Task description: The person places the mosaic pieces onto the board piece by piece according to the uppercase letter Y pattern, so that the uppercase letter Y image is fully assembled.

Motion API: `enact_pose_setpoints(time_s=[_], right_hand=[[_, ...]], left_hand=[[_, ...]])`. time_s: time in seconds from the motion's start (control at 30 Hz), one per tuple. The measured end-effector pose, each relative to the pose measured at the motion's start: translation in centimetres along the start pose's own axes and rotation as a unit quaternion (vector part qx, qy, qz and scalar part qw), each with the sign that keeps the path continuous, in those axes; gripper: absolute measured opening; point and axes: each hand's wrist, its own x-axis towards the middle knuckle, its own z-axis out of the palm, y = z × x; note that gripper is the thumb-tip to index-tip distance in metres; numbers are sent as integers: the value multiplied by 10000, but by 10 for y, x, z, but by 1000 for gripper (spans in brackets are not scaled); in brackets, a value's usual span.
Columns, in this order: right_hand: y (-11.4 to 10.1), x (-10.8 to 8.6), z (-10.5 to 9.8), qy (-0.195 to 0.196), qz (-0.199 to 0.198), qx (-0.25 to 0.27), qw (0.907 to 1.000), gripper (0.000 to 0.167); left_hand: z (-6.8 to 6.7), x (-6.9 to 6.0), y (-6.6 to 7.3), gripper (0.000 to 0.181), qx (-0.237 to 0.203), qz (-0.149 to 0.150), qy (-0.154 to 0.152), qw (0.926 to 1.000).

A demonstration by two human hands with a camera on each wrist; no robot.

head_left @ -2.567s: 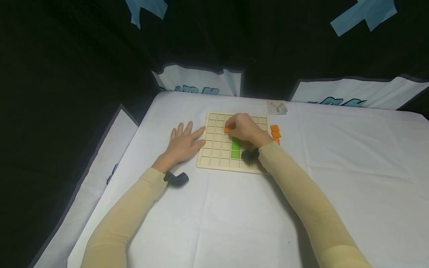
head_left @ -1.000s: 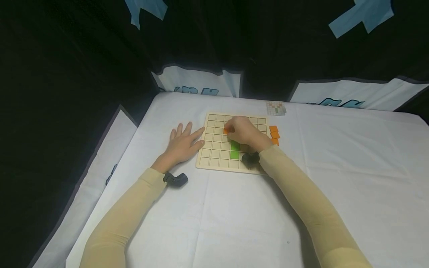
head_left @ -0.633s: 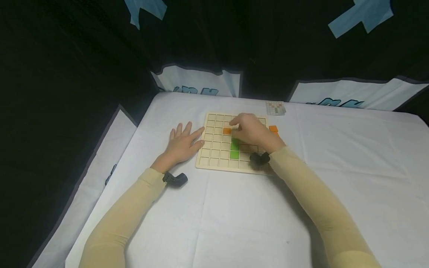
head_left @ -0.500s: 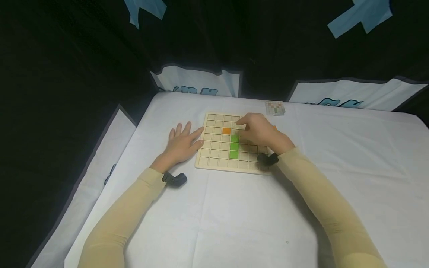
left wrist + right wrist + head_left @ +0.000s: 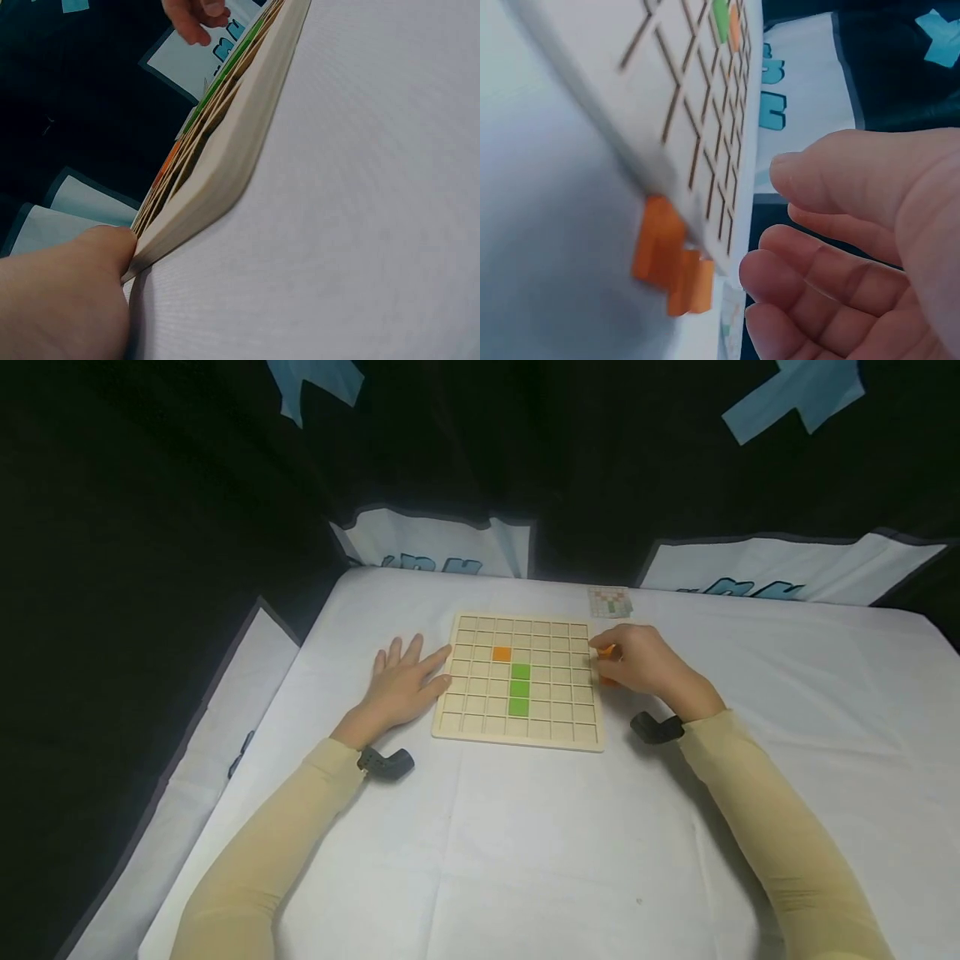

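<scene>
A pale wooden grid board (image 5: 555,746) lies on the white table. Set in its cells are an orange tile (image 5: 502,654) and a column of three green tiles (image 5: 519,688). My left hand (image 5: 397,692) lies flat with spread fingers, thumb and forefinger touching the board's left edge; its thumb (image 5: 112,244) shows in the left wrist view. My right hand (image 5: 648,664) is over the loose orange tiles (image 5: 609,651) beside the board's right edge, partly covering them. In the right wrist view its fingers are loosely bent, holding nothing, near the orange tiles (image 5: 660,240).
A small printed card (image 5: 610,602) with a coloured grid pattern lies beyond the board's far right corner. Dark curtains with white lettered panels (image 5: 787,568) and light blue tape (image 5: 795,397) stand behind the table (image 5: 525,860).
My right hand has let go of the orange tile on the board and moved right, off the board, to the loose orange tiles. The left hand has stayed in place.
</scene>
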Motion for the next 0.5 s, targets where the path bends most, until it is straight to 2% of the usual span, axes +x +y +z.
enact_pose_setpoints(time_s=[0.5], right_hand=[[19,-13,10,111,-102,61,9999,35]], left_hand=[[2,1,-3,62,-24,76,76,9999]])
